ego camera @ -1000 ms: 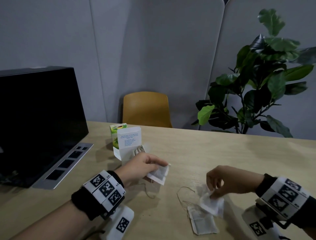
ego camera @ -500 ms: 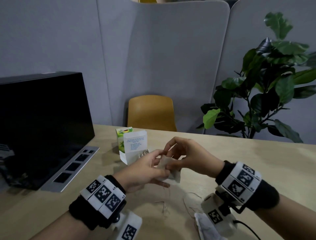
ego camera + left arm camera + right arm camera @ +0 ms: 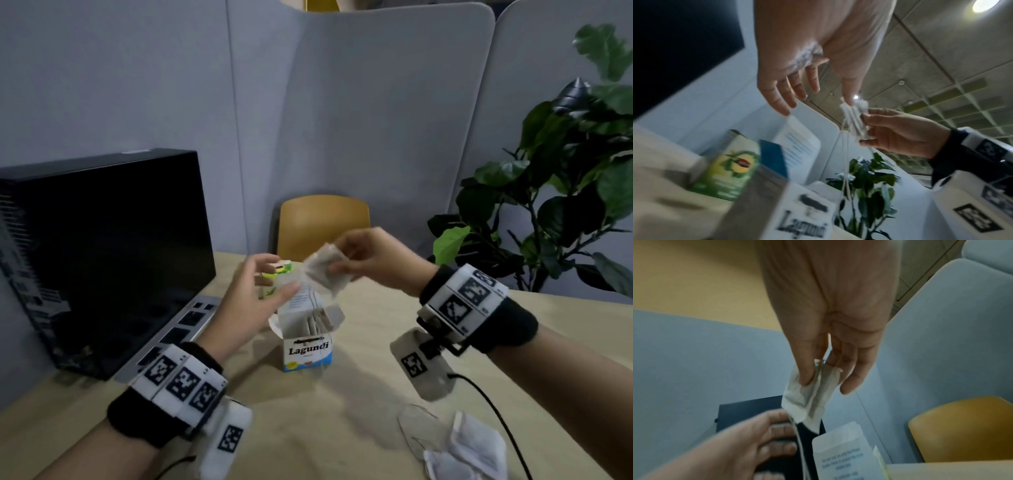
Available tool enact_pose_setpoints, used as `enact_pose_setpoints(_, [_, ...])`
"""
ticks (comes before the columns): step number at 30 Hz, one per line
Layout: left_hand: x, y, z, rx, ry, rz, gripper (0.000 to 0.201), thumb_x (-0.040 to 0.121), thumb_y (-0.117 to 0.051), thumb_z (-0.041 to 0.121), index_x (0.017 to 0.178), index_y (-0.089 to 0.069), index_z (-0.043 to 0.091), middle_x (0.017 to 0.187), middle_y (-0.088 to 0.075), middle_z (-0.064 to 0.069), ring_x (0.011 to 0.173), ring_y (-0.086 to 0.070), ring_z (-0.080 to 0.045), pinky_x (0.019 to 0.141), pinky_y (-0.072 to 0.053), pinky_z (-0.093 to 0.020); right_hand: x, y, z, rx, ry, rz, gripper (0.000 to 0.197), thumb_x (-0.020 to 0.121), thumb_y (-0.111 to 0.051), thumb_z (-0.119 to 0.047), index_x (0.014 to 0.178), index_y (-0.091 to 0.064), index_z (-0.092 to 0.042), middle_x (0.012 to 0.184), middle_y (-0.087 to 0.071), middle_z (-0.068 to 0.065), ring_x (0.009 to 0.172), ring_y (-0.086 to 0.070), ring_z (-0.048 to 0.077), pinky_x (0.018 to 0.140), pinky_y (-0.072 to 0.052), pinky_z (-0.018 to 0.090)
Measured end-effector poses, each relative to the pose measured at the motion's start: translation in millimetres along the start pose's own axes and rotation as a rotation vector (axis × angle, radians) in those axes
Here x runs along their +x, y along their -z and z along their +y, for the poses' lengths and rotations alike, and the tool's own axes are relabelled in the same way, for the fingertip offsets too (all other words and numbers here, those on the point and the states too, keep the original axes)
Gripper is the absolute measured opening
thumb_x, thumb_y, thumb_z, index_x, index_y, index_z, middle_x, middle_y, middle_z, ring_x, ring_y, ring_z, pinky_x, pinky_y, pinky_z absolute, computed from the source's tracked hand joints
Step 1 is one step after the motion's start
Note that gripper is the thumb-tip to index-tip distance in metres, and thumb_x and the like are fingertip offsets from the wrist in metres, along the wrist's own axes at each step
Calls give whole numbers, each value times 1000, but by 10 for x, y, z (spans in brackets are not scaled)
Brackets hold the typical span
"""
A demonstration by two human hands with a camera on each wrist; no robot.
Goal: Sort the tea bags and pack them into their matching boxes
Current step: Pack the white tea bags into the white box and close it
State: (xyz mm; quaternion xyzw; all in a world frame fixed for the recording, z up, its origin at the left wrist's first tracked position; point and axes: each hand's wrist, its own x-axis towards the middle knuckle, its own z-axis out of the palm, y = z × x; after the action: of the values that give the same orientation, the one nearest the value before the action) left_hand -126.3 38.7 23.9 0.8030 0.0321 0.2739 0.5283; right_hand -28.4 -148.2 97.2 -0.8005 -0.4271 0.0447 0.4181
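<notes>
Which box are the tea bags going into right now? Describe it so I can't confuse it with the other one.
Start at the black laptop on the table's left. Just right of its keyboard stands an open white box, tea bags upright inside. It reads "Lagundi" above a blue bottom strip; the green box behind it doesn't.

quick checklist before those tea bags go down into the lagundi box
1. Right hand pinches the tea bags firmly: ok.
2. Lagundi box lid open, mouth exposed: ok.
3. Bags held over the box: ok, above its back edge.
4. Left hand off the bags: ok, fingers spread, holding nothing.
5. Strings clear of snags: cannot tell, they dangle toward the box.
6. Bags match the Lagundi box rather than the green box: cannot tell, no readable tags.
</notes>
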Motion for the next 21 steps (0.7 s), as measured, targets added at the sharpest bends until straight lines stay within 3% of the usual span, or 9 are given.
enact_pose_setpoints(1, [39,71,-65,27,57,16,59,53,-72,58,103,-43,45,109,-45,18,98,-52,0,71,-44,-15,78,3,-24,56,14,50,10,77,-72,-4,80,-62,-4,73,-60,10,69,-56,22,68,-52,43])
enact_pose_setpoints(3, [70,162,-194,53,204,-82,91,39,-74,62,118,-34,42,112,-39,15,100,-48,1,66,-42,-13,220,-18,-61,124,38,130,23,76,-72,0,70,-57,-16,72,-57,9,69,-54,19,66,-49,36])
enact_pose_setpoints(6, [58,176,-367,113,324,-328,127,38,-86,50,139,-10,36,125,-38,9,106,-47,-1,77,-44,-16,372,-84,-45,138,58,153,29,74,-73,0,68,-54,-21,71,-57,5,68,-53,17,66,-47,32])
enact_pose_setpoints(9, [55,110,-478,184,358,-421,127,49,-92,27,142,-7,31,136,-37,1,120,-43,-14,92,-43,-24,437,-172,55,47,47,106,27,74,-74,-4,69,-54,-21,76,-59,10,73,-54,20,74,-49,45])
enact_pose_setpoints(11, [68,77,-498,154,383,-428,124,50,-91,20,143,-10,31,137,-39,-2,123,-43,-16,97,-43,-29,434,-229,121,-38,47,43,16,75,-75,-8,76,-59,-10,79,-61,8,75,-56,20,77,-50,46])
enact_pose_setpoints(14, [94,50,-487,115,393,-444,118,51,-90,16,141,-15,31,132,-46,-3,120,-49,-22,101,-44,-43,402,-249,175,-187,61,-21,15,76,-74,-14,84,-62,-8,80,-63,-1,75,-58,14,75,-50,34])
enact_pose_setpoints(16, [101,31,-472,145,400,-453,112,54,-89,14,139,-17,31,129,-51,-4,115,-55,-26,98,-46,-45,363,-211,164,-274,100,-66,13,77,-73,-16,81,-61,-17,80,-63,-5,76,-61,14,70,-48,21])
enact_pose_setpoints(18, [101,21,-476,187,415,-451,110,56,-88,13,139,-17,31,128,-54,-6,113,-57,-27,97,-47,-46,346,-187,138,-346,153,-165,11,78,-72,-16,86,-64,-16,84,-67,-2,78,-63,14,65,-45,11])
enact_pose_setpoints(21, [100,22,-484,199,430,-441,107,56,-87,13,138,-21,30,132,-53,-7,115,-56,-28,98,-46,-48,354,-292,94,-502,248,-297,15,82,-68,-15,96,-66,-12,95,-70,2,83,-62,13,68,-43,9])
